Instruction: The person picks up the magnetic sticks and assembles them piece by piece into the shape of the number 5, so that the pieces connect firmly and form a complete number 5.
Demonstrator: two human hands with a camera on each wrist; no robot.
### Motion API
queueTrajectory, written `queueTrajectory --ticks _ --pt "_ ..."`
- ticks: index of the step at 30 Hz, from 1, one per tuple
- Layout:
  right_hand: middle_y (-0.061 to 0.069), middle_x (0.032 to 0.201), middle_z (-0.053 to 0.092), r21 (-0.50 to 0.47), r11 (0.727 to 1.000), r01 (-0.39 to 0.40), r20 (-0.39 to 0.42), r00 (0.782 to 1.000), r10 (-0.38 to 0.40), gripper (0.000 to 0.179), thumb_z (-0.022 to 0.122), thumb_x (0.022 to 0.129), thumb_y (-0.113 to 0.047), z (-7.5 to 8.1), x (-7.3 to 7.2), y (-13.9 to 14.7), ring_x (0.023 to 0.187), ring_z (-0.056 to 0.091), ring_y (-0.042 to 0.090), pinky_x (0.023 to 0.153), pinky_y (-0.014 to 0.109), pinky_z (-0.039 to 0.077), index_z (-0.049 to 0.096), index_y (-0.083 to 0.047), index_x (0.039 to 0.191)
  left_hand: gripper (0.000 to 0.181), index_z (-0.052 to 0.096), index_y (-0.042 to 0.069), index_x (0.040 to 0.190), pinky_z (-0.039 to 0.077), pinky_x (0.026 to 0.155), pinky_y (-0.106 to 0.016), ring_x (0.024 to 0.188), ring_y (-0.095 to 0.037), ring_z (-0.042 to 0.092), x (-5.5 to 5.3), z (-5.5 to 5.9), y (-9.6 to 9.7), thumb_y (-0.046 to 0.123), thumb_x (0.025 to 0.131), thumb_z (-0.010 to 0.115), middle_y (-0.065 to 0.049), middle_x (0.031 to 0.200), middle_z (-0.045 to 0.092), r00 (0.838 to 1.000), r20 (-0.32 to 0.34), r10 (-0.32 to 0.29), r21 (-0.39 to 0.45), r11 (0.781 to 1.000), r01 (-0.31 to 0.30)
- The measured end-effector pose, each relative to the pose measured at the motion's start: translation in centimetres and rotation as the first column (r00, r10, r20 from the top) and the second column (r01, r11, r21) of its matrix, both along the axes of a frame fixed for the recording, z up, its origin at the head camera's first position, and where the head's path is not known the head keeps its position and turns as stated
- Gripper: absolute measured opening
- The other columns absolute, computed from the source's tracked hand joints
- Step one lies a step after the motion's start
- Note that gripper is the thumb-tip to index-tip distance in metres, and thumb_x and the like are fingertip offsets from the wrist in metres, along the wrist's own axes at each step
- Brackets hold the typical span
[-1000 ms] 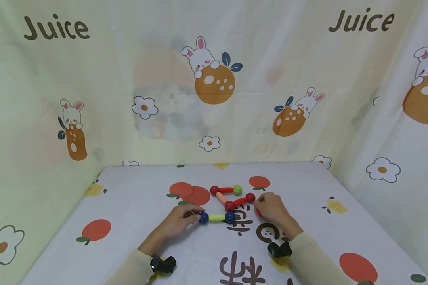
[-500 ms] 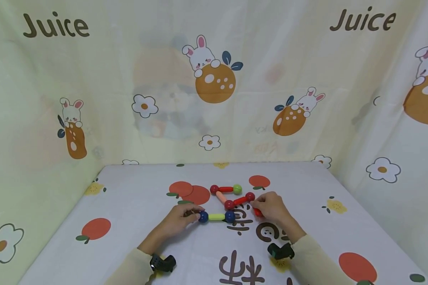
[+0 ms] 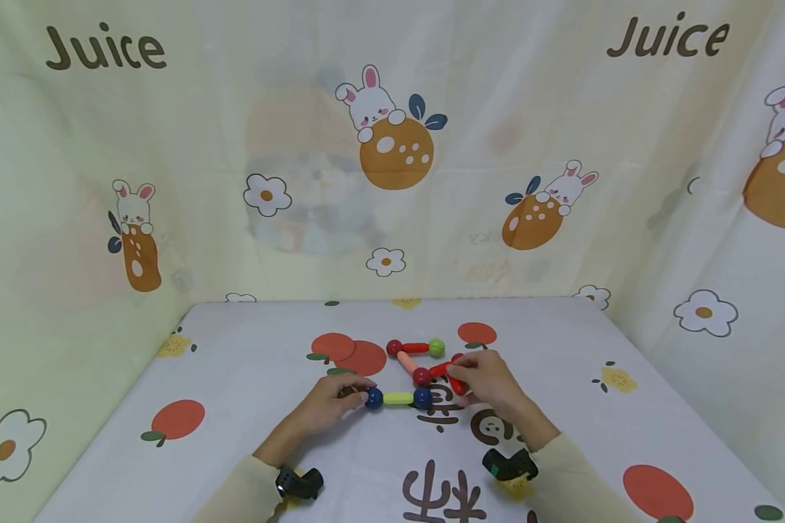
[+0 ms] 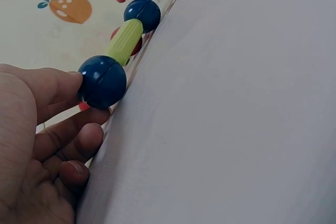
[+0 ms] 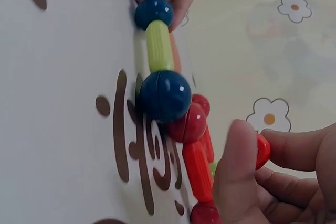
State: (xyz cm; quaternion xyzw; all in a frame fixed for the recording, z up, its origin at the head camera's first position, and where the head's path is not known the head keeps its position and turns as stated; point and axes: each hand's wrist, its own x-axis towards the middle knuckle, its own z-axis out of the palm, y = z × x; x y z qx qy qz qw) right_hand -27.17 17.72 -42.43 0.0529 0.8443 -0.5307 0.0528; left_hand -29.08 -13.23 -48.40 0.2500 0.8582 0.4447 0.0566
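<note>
My left hand point(image 3: 327, 407) pinches the blue ball point(image 4: 103, 81) at the left end of a yellow-green magnetic rod point(image 3: 397, 399). A second blue ball point(image 3: 422, 398) sits on that rod's right end. Between thumb and fingers, my right hand point(image 3: 493, 381) holds a loose red magnetic rod point(image 3: 457, 386). Just behind is a zigzag chain: a green ball point(image 3: 437, 347), a red rod point(image 3: 416, 348), a red ball point(image 3: 395, 348), a peach rod point(image 3: 406, 362), a second red ball point(image 3: 421, 376), and another red rod point(image 5: 198, 171) with a red ball point(image 3: 458, 357) partly hidden by my right hand.
A white cloth printed with fruit and lettering covers the table point(image 3: 268, 330). Behind it hangs a patterned curtain point(image 3: 288, 109), with more curtain on both sides. Dark wrist cameras are strapped to the left wrist point(image 3: 299, 483) and right wrist point(image 3: 510, 463).
My right hand has moved left with the red rod, toward the right blue ball, and now covers part of the chain's right end. The left hand and the blue-ended piece stay in place.
</note>
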Motion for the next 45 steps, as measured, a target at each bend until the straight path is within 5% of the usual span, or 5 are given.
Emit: queueTrajectory --ticks 10,22,45 --pt "0.019 0.106 0.064 -0.183 0.983 0.01 0.018 1.0 -0.007 0.029 0.064 0.097 -0.007 0.2 0.5 -0.9 0.079 0.065 0.024 0.069 0.037 0.06 0.065 0.006 0.123 0.026 0.071 0.02 0.126 0.05 0.083 -0.03 0.095 -0.015 0.058 0.1 0.3 0.0 0.021 0.101 0.062 0.007 0.11 0.068 1.0 0.004 0.006 -0.006 1.0 -0.006" --pt "0.018 0.109 0.064 -0.243 0.969 0.038 -0.038 0.998 -0.048 0.027 0.062 0.096 -0.007 0.5 1.6 -1.7 0.089 0.07 0.037 0.069 0.036 0.06 0.067 0.002 0.121 0.026 0.071 0.02 0.126 0.05 0.084 -0.029 0.095 -0.015 0.059 0.1 0.2 0.2 0.021 0.101 0.062 0.006 0.112 0.069 1.0 0.003 0.011 -0.009 1.0 -0.011" --pt "0.019 0.112 0.062 -0.349 0.937 -0.018 -0.088 0.996 -0.014 0.027 0.069 0.096 -0.009 0.0 3.0 -4.3 0.085 0.07 0.027 0.07 0.036 0.06 0.069 0.003 0.12 0.027 0.071 0.019 0.127 0.05 0.086 -0.03 0.097 -0.015 0.059 0.3 0.5 0.1 0.02 0.102 0.061 0.005 0.112 0.068 1.0 -0.009 0.005 -0.024 1.0 -0.005"
